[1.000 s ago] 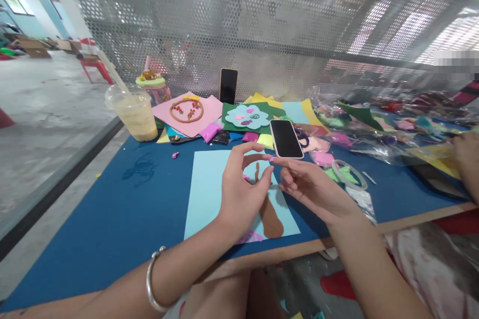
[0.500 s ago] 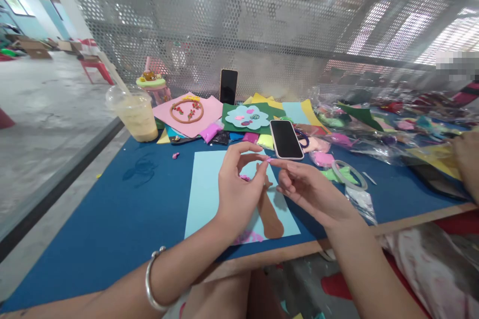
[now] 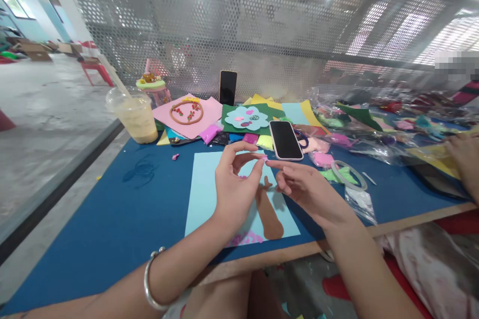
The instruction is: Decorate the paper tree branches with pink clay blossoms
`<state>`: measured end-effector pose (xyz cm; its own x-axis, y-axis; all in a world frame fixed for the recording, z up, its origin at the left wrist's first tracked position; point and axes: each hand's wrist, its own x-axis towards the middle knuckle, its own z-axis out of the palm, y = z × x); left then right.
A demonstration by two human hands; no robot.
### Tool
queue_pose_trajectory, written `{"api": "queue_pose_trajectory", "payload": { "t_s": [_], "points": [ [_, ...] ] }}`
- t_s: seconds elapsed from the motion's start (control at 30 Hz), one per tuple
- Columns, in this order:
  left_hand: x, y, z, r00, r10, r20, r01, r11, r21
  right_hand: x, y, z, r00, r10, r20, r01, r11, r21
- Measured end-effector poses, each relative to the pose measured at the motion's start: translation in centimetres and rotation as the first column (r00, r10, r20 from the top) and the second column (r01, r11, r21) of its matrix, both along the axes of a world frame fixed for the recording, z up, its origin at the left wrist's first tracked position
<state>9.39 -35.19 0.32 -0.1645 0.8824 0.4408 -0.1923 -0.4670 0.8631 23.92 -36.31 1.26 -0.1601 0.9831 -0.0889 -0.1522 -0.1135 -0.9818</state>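
A small bit of pink modelling clay [image 3: 265, 158] is pinched between the thumb and index finger of my left hand [image 3: 234, 184]. My right hand [image 3: 309, 187] reaches its stretched index fingertip to that bit, touching it or nearly so; its other fingers are loosely curled and grip nothing. Below both hands lies a light blue sheet [image 3: 204, 184] bearing a brown tree trunk shape [image 3: 270, 214]. Pink clay dabs [image 3: 247, 238] line the sheet's near edge. More pink shows behind my left hand, partly hidden.
A lump of pink clay [image 3: 175, 157] lies left on the blue table [image 3: 112, 199]. Behind are a phone [image 3: 286, 139], clay packets [image 3: 210, 132], a drink cup [image 3: 136, 117] and a tape ring [image 3: 350, 175]. Another person's hand [image 3: 464, 159] is at far right.
My left hand has shifted slightly left with the pink clay, uncovering more of the brown trunk. The right index finger still meets the clay.
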Motion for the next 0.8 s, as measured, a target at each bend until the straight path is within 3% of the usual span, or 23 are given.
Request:
{"api": "queue_pose_trajectory", "payload": {
  "t_s": [0.23,0.43,0.57,0.8],
  "points": [
    [-0.1,0.0,-0.3,0.999,0.011,-0.053,-0.009,0.999,0.051,0.0,-0.6,0.3,0.967,-0.05,0.248,-0.006,0.975,0.222],
    [0.0,0.0,-0.3,0.997,0.031,-0.074,-0.024,0.996,0.086,-0.5,-1.5,0.7,0.891,-0.132,0.434,-0.005,0.954,0.3],
    [0.0,-0.1,-0.2,0.999,0.003,-0.038,0.0,0.998,0.062,-1.3,-2.4,1.1,0.798,-0.213,0.564,-0.035,0.918,0.396],
    [0.2,-0.4,0.1,0.995,-0.069,0.071,0.068,0.998,0.013,-2.4,-3.0,0.3,0.576,-0.464,0.672,-0.094,0.78,0.619]
  ]
}}
